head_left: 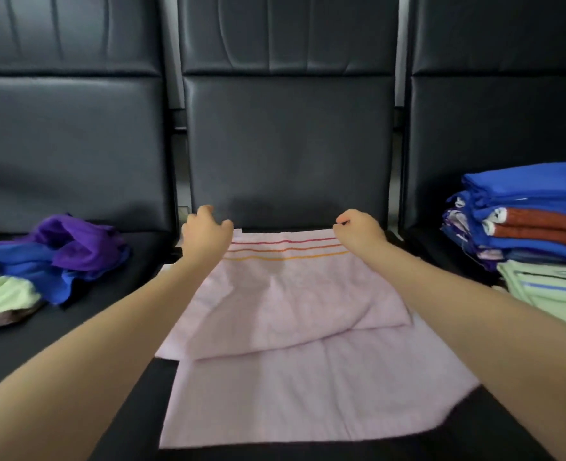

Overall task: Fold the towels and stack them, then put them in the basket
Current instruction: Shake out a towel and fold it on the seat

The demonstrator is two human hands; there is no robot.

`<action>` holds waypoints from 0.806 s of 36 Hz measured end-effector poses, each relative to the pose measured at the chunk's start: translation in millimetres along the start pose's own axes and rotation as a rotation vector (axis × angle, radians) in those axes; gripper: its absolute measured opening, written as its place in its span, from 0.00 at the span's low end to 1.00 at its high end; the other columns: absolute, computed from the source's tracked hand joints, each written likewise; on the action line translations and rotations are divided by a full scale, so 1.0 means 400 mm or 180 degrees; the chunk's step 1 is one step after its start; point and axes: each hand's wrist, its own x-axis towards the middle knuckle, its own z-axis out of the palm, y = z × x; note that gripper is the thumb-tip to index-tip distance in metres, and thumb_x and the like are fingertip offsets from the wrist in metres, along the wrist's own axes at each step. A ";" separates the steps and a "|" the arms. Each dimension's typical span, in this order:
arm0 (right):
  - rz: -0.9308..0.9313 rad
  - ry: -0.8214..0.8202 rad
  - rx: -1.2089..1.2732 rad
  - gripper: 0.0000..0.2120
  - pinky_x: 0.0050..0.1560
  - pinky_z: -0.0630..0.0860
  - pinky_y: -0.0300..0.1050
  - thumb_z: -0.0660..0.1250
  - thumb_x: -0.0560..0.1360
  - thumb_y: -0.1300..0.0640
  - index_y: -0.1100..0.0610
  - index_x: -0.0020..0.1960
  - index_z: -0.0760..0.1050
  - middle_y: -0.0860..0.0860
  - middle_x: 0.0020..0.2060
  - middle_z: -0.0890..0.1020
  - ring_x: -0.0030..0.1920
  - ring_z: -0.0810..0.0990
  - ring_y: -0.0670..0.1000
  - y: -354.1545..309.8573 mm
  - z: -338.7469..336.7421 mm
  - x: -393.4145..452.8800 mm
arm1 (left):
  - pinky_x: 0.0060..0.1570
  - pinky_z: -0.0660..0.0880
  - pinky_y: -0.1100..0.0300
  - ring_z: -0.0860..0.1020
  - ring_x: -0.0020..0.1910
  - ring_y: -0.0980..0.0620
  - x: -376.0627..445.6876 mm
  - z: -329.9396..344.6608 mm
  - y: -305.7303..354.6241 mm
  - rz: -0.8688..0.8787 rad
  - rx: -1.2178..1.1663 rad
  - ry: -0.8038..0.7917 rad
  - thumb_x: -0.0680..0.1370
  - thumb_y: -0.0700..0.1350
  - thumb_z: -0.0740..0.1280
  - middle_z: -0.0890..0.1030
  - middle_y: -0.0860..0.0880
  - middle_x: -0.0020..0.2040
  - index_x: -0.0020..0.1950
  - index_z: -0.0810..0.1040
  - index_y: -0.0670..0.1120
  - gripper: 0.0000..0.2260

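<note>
While we are reaching both arms forward over the middle seat, our left hand (205, 229) is curling its fingers on the far left corner of the pink towel (308, 377), at about eleven o'clock from the towel's centre, and our right hand (358, 227) is pinching the far right corner at about one o'clock. Whether the left hand is truly nipping the cloth or only resting on it, we cannot tell, since its fingertips are hidden behind the knuckles.

The towel is lying on the black seat (135, 394), and its striped end is sitting doubled over the rest, so the near half is lying flat toward six o'clock. The folded layer is looking rumpled, with a crease running down its middle and its near fold line slanting.

Here is what we are judging could go wrong. If the left grip is loose, that corner may be slipping as we pull, leaving the edges skewed. The slack in the upper layer may be getting locked in as a wrinkle. The near corner at five o'clock is hanging close to the seat's front edge, so a hard tug may be dragging it off.

At three o'clock the folded stack (527, 227) is sitting on the next seat; at nine o'clock the unfolded pile (58, 257) is waiting. We are seeing no basket.
</note>
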 end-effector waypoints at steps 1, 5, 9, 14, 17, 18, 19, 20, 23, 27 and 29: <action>-0.0092 -0.0045 0.0115 0.12 0.50 0.75 0.44 0.60 0.76 0.58 0.54 0.55 0.78 0.50 0.53 0.81 0.54 0.78 0.54 -0.012 -0.003 -0.027 | 0.62 0.70 0.49 0.70 0.65 0.41 -0.027 -0.011 0.012 0.0024 -0.0206 -0.0038 0.77 0.45 0.61 0.72 0.42 0.66 0.71 0.68 0.45 0.22; -0.0501 -0.0269 0.0350 0.07 0.44 0.74 0.43 0.62 0.76 0.56 0.52 0.42 0.77 0.46 0.41 0.80 0.47 0.79 0.51 -0.051 -0.049 -0.168 | 0.57 0.70 0.57 0.75 0.59 0.48 -0.189 -0.084 0.069 0.0369 -0.0604 -0.0305 0.78 0.44 0.61 0.77 0.48 0.61 0.67 0.74 0.46 0.17; -0.0666 -0.0533 0.0567 0.08 0.47 0.78 0.49 0.65 0.75 0.54 0.54 0.41 0.80 0.48 0.35 0.82 0.38 0.80 0.50 -0.055 -0.092 -0.298 | 0.44 0.68 0.63 0.76 0.48 0.54 -0.335 -0.125 0.069 0.0922 -0.0442 -0.0773 0.79 0.46 0.62 0.80 0.54 0.49 0.55 0.80 0.50 0.09; -0.0906 -0.0983 0.0255 0.10 0.44 0.76 0.43 0.67 0.76 0.54 0.58 0.40 0.80 0.49 0.36 0.82 0.39 0.79 0.47 -0.004 -0.125 -0.440 | 0.39 0.68 0.76 0.75 0.43 0.61 -0.449 -0.156 0.018 0.1370 0.0185 -0.1565 0.79 0.46 0.64 0.81 0.55 0.45 0.48 0.83 0.47 0.08; -0.1090 -0.1428 -0.0225 0.09 0.42 0.70 0.33 0.68 0.75 0.50 0.56 0.43 0.80 0.46 0.36 0.81 0.36 0.74 0.41 0.019 -0.159 -0.497 | 0.42 0.69 0.69 0.75 0.42 0.60 -0.481 -0.170 -0.019 0.1515 0.0435 -0.1787 0.78 0.50 0.66 0.79 0.57 0.42 0.46 0.82 0.48 0.08; -0.1148 -0.1573 -0.0295 0.08 0.43 0.70 0.32 0.69 0.74 0.49 0.53 0.44 0.81 0.44 0.37 0.81 0.37 0.74 0.40 0.023 -0.171 -0.512 | 0.44 0.69 0.66 0.74 0.41 0.60 -0.488 -0.172 -0.031 0.1637 0.0583 -0.1860 0.78 0.52 0.66 0.77 0.58 0.40 0.45 0.81 0.49 0.08; -0.1179 -0.1723 -0.0316 0.07 0.44 0.71 0.31 0.70 0.73 0.48 0.51 0.45 0.81 0.43 0.39 0.81 0.39 0.75 0.39 0.030 -0.181 -0.530 | 0.45 0.70 0.64 0.73 0.41 0.60 -0.501 -0.176 -0.042 0.1757 0.0757 -0.1975 0.77 0.53 0.66 0.76 0.59 0.40 0.45 0.80 0.50 0.08; -0.1233 -0.1863 -0.0327 0.07 0.46 0.71 0.31 0.71 0.71 0.47 0.49 0.46 0.80 0.43 0.41 0.80 0.40 0.75 0.39 0.035 -0.188 -0.539 | 0.47 0.70 0.63 0.73 0.41 0.60 -0.509 -0.180 -0.051 0.1870 0.0926 -0.2088 0.77 0.54 0.67 0.75 0.59 0.41 0.44 0.79 0.51 0.08; -0.1538 -0.2040 -0.0594 0.09 0.53 0.71 0.34 0.72 0.70 0.46 0.47 0.49 0.79 0.43 0.47 0.78 0.48 0.74 0.41 0.067 -0.185 -0.560 | 0.53 0.70 0.62 0.72 0.49 0.57 -0.536 -0.190 -0.071 0.2192 0.1323 -0.2280 0.71 0.65 0.64 0.74 0.57 0.47 0.45 0.73 0.56 0.14; -0.1964 -0.1558 -0.0812 0.04 0.53 0.70 0.40 0.65 0.77 0.51 0.49 0.45 0.72 0.42 0.44 0.74 0.47 0.71 0.44 0.078 -0.150 -0.579 | 0.56 0.70 0.59 0.70 0.53 0.55 -0.555 -0.179 -0.093 0.2488 0.1433 -0.2045 0.64 0.72 0.52 0.72 0.56 0.53 0.54 0.73 0.55 0.29; -0.1912 -0.1389 -0.0674 0.07 0.50 0.71 0.45 0.61 0.80 0.53 0.54 0.45 0.70 0.47 0.42 0.75 0.44 0.72 0.49 0.067 -0.136 -0.588 | 0.54 0.71 0.57 0.71 0.52 0.53 -0.563 -0.166 -0.096 0.2557 0.1305 -0.1796 0.67 0.69 0.51 0.73 0.53 0.52 0.55 0.75 0.53 0.29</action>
